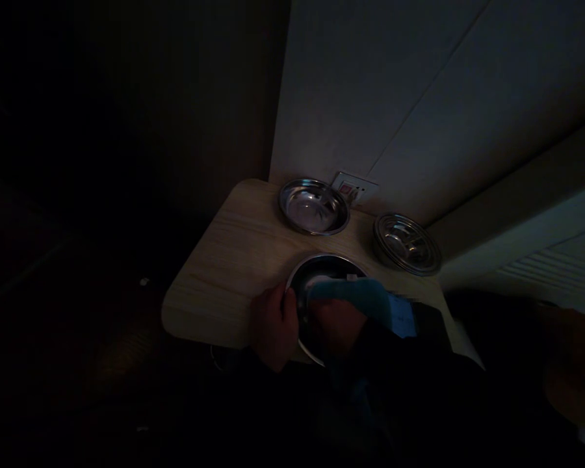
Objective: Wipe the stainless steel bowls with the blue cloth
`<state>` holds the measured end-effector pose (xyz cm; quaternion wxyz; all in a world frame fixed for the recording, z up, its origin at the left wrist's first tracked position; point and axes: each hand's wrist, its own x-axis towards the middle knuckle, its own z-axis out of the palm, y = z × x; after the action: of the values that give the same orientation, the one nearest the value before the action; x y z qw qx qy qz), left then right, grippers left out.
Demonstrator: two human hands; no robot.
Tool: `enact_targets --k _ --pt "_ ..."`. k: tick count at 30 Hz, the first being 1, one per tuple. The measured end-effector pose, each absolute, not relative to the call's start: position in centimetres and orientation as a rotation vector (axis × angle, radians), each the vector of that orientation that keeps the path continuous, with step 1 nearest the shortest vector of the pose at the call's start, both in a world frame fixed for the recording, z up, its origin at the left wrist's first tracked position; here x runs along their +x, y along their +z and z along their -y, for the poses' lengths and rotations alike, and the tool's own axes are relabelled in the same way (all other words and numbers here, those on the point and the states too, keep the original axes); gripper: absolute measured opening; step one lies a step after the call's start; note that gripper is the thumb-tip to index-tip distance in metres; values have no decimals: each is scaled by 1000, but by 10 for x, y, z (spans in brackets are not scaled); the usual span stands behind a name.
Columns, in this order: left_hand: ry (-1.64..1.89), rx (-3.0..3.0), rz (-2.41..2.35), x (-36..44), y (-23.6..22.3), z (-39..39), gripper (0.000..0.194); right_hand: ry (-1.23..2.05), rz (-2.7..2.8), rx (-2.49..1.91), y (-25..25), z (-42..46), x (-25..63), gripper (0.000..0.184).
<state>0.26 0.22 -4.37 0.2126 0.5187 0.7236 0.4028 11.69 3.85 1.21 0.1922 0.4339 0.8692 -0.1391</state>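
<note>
A round metal bowl (pixel 329 265) sits near the front of the wooden table. My left hand (pixel 274 327) is closed on its left rim. My right hand (pixel 338 322) reaches inside the bowl, its fingers pressed on a teal cloth (pixel 368 294). Part of this cloth hangs over the bowl's right rim. My right fingertips are partly hidden and dim. Behind the bowl stands a second shiny metal bowl (pixel 309 211), apart from both hands. A stack of metal bowls (pixel 404 247) stands at the right.
The pale wooden table (pixel 219 279) has rounded corners and backs onto a tiled wall (pixel 351 97). A socket plate (pixel 355 188) is set in the wall just behind the bowls. A blue packet-like thing (pixel 402 316) lies by my right wrist. The room is very dark.
</note>
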Motion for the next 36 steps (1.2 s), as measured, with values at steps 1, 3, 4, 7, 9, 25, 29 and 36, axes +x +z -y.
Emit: enact_targets --k 1,3,4,7,9,25,29,36 --pt "1109 1451 -1981 2 -43 -2 32 -390 -2454 1219 11 -40 117 21" --pt "1095 1476 -1935 -1 -42 -3 31 -353 -2475 1270 8 -51 114 21" --pt "1089 1483 -1930 -2 -42 -3 31 -330 -2484 1299 7 -58 112 22" --pt "1086 1474 -1964 -2 -41 -3 32 -293 -2500 1337 7 -71 104 24" --pt "1094 1465 -1983 -1 -41 -4 32 -314 -2510 1295 9 -67 105 22" --pt "1116 1387 -2024 1 -42 -5 33 -303 -2497 1218 11 -69 98 23" --pt "1126 1384 -2019 2 -43 -5 34 -421 -2406 1097 20 -47 114 17" --pt "1170 1193 -1998 3 -41 8 37 -452 -2475 1378 56 -45 185 21"
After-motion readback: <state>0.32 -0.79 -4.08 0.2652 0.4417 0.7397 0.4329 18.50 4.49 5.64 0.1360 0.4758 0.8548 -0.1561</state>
